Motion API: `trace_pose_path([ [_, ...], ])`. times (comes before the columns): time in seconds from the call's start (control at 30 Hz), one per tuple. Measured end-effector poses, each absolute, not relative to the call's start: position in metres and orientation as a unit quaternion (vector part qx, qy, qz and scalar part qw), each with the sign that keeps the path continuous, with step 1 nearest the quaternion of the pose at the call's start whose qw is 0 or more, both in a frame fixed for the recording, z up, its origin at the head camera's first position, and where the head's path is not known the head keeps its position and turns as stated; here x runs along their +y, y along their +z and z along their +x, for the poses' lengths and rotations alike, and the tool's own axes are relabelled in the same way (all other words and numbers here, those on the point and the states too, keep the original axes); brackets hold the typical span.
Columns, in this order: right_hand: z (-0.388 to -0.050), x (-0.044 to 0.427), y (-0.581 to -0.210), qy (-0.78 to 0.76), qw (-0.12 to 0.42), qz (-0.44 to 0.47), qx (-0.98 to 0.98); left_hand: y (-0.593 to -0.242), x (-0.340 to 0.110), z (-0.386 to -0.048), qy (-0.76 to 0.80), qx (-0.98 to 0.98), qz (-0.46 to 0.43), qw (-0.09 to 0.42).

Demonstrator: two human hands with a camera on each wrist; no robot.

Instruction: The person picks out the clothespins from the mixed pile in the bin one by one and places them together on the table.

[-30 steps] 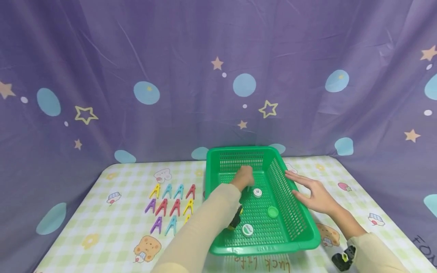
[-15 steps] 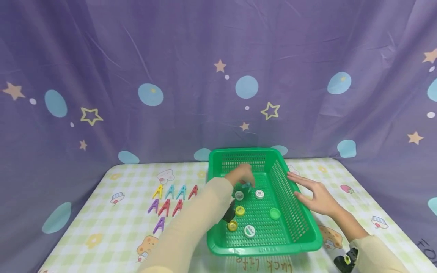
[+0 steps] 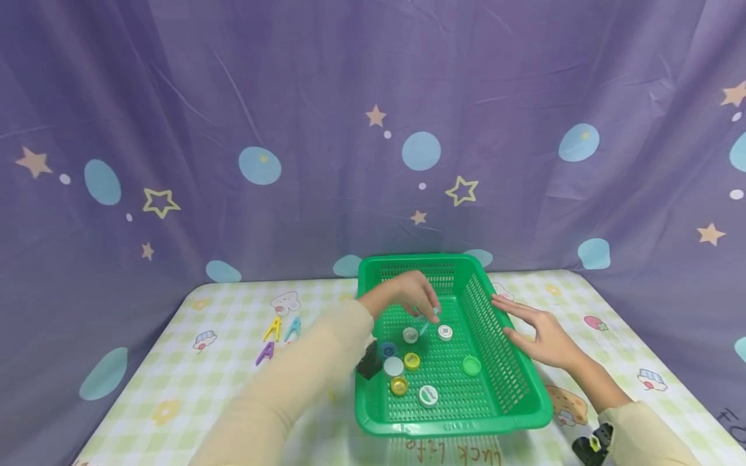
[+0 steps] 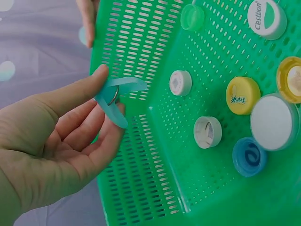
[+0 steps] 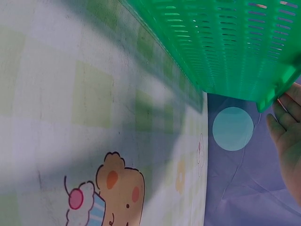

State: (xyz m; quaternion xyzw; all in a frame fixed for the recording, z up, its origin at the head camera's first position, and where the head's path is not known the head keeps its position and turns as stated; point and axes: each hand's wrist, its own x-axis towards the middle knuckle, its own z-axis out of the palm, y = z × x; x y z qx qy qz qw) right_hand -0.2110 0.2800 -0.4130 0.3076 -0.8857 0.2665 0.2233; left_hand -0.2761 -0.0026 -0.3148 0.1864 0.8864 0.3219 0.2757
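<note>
My left hand (image 3: 414,294) is over the green basket (image 3: 454,427), pinching a light blue clothespin (image 4: 132,84) between thumb and fingers. In the left wrist view its two prongs point into the basket. Several bottle caps lie on the basket floor, among them a yellow cap (image 4: 242,95), a blue cap (image 4: 249,157), a large white cap (image 4: 273,122) and a green cap (image 3: 471,366). Fingers fairly straight, my right hand (image 3: 542,333) rests against the basket's right rim. Only part of that hand shows in the right wrist view (image 5: 289,136).
Left of the basket, a yellow clothespin (image 3: 272,329), a light blue clothespin (image 3: 293,329) and a purple clothespin (image 3: 265,353) lie on the checked tablecloth (image 3: 175,375). My left sleeve (image 3: 291,382) hides others. A purple curtain (image 3: 326,129) hangs behind the table.
My left hand has risen from the basket floor, and the light blue clothespin now shows clearly in its fingers. The left forearm has shifted left, uncovering more caps. My right hand stays on the rim.
</note>
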Motion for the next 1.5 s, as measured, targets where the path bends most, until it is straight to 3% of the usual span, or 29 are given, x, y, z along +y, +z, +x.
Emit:
trace_pose_path([
  [0.7,-0.211,0.282,-0.416,0.259,0.233,0.311,-0.884,-0.308,-0.068,-0.246,0.403,0.851,0.192,0.275],
  [1.5,-0.211,0.281,-0.415,0.272,0.222,0.314,-0.882,-0.326,-0.179,-0.208,0.458,0.851,0.166,0.197],
])
